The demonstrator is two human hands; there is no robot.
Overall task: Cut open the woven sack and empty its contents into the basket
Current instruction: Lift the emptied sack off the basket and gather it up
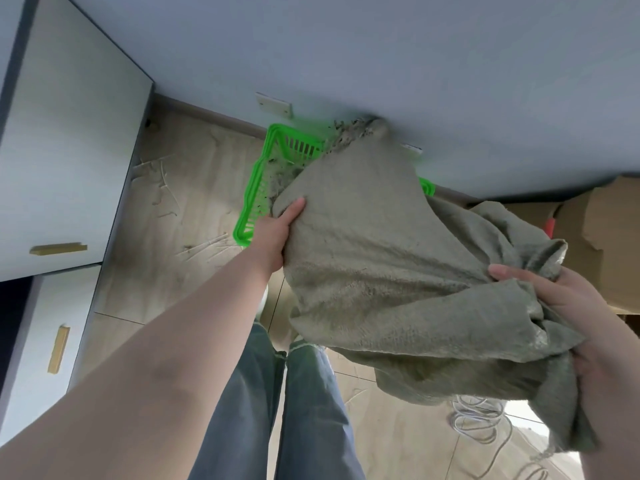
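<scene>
**Sack tipped, contents going into the basket**

Nearest, at lower right of the frame, our right hand (568,306) grips the bunched end of the sack (374,258), lifting it. At mid-frame our left hand (277,233) pinches the sack's side, steering its open mouth down over the green basket (252,206) on the floor at upper centre. Grey, crumbly stuff (346,136) shows at the mouth and inside the basket. We judge the cutting done and the emptying under way; how much remains inside we cannot tell.
</scene>
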